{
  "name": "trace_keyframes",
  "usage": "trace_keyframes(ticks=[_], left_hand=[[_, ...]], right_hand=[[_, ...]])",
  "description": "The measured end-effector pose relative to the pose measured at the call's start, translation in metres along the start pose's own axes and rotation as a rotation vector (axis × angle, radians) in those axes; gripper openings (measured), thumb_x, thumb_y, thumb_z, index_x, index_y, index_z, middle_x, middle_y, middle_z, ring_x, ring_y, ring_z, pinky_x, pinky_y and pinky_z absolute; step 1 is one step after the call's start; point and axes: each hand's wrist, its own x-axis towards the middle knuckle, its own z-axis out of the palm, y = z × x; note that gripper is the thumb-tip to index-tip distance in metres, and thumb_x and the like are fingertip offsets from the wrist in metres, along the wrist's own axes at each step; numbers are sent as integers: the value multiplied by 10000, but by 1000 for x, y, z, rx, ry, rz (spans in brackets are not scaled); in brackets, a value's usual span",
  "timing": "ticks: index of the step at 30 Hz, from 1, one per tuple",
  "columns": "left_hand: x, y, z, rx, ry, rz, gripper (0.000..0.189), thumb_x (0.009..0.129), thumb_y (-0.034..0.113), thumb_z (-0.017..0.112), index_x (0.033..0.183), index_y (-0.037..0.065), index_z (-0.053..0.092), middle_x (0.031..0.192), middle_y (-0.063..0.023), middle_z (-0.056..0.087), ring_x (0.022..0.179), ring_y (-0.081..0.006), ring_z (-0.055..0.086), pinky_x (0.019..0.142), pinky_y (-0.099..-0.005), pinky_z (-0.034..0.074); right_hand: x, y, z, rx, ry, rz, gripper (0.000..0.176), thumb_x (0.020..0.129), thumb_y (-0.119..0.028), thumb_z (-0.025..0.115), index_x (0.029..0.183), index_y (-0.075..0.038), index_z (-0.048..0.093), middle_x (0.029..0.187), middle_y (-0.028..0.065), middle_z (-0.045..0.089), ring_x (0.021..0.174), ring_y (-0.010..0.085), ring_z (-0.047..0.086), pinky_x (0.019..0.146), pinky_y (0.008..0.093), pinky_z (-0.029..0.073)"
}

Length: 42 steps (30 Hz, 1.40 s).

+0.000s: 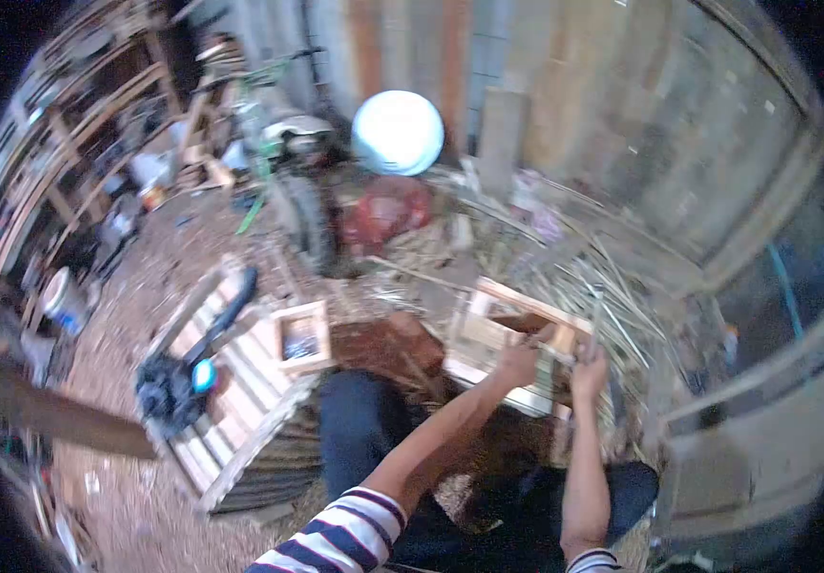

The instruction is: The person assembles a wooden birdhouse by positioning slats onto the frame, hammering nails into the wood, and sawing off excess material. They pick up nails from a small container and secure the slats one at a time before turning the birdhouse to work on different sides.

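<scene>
A light wooden box-like frame lies in front of my knees, its top partly open with a dark gap inside. My left hand rests at the near side of this frame, fingers closed, and what they pinch is too small to make out. At the frame's right end, my right hand is wrapped round the handle of an upright tool, likely a hammer, blurred at its top.
To the left, a slatted wooden crate bears a small wooden box, a black bag and a dark-handled tool. Beyond are a red bag, a wheel and scattered sticks. A white bucket stands far left.
</scene>
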Motion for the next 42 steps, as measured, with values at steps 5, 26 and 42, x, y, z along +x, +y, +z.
trace_keyframes(ticks=[5, 26, 42], left_hand=[[-53, -32, -120, -58, 351, -137, 204, 786, 225, 580, 982, 186, 625, 860, -148, 659, 770, -347, 645, 635, -454, 514], [-295, -192, -169, 50, 917, -630, 147, 678, 220, 669, 724, 94, 731, 684, -167, 650, 663, -317, 637, 667, -389, 490], [-281, -192, -164, 434, 772, -524, 181, 687, 236, 642, 688, 55, 647, 783, -139, 640, 796, -290, 617, 763, -414, 417]], right_hand=[[-24, -82, 16, 129, -223, -382, 333, 893, -314, 576, 1022, -8, 588, 809, 114, 601, 735, 201, 547, 691, 356, 435], [-182, -268, 159, 46, -796, -747, 238, 741, -278, 677, 816, -52, 681, 721, 191, 641, 709, 352, 635, 652, 418, 485], [-194, -256, 163, 111, -770, -683, 214, 745, -247, 662, 806, -43, 675, 708, 189, 633, 686, 338, 634, 613, 407, 470]])
